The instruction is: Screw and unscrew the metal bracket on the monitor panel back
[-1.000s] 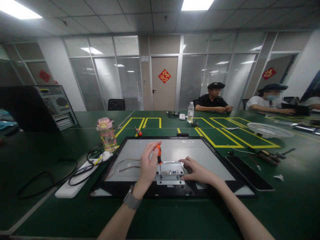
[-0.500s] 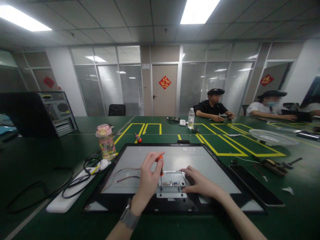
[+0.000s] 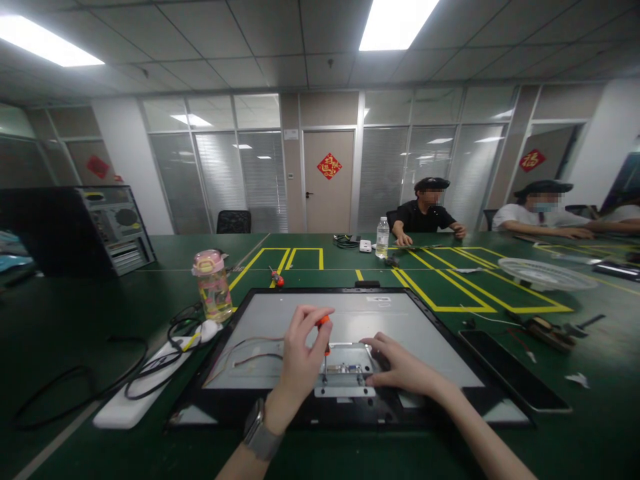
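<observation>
A flat monitor panel (image 3: 410, 320) lies back-up on the green table, black frame around a pale metal sheet. Near its front edge sits a small metal bracket (image 3: 345, 381) with connector ports. My left hand (image 3: 299, 363), with a watch on the wrist, pinches an orange-handled screwdriver (image 3: 325, 328) that stands upright with its tip on the bracket's left side. My right hand (image 3: 400, 365) rests on the bracket's right side, fingers curled on it. Thin coloured wires (image 3: 250, 350) run across the panel to the left.
A pink-lidded bottle (image 3: 213, 285), black cables (image 3: 150, 360) and a white strip lie left. A computer case (image 3: 113, 229) stands far left. A second red screwdriver (image 3: 275, 277), a water bottle (image 3: 383, 237), a fan grille (image 3: 545, 273) and a dark slab (image 3: 510, 370) lie beyond. Two people sit opposite.
The view tilted up between the oldest frame and now. My left fingers shifted round the screwdriver handle. The person opposite in black spread both hands on the table.
</observation>
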`<action>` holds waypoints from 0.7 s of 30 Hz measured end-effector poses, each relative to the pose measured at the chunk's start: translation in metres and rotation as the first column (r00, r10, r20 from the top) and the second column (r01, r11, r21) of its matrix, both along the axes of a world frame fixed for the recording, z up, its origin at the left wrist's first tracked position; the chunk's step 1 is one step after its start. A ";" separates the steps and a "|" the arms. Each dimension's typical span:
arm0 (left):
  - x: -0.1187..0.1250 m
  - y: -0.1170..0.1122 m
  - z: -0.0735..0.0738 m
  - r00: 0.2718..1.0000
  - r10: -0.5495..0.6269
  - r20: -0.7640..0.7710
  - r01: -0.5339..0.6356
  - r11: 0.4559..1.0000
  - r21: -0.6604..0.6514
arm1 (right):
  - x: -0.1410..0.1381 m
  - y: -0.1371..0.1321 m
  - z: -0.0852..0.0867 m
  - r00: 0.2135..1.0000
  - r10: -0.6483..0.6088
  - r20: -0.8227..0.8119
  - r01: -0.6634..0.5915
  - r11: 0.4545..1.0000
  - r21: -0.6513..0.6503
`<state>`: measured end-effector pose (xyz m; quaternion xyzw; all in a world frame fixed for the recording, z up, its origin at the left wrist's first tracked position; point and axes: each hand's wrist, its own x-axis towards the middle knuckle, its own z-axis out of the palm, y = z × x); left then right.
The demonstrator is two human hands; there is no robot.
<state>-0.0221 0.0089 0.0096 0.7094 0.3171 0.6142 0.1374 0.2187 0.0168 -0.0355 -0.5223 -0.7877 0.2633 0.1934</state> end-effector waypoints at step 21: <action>-0.002 -0.003 0.001 1.000 -0.009 -0.026 0.008 1.000 -0.018 | -0.001 -0.003 0.005 1.000 0.006 0.016 -0.006 1.000 0.015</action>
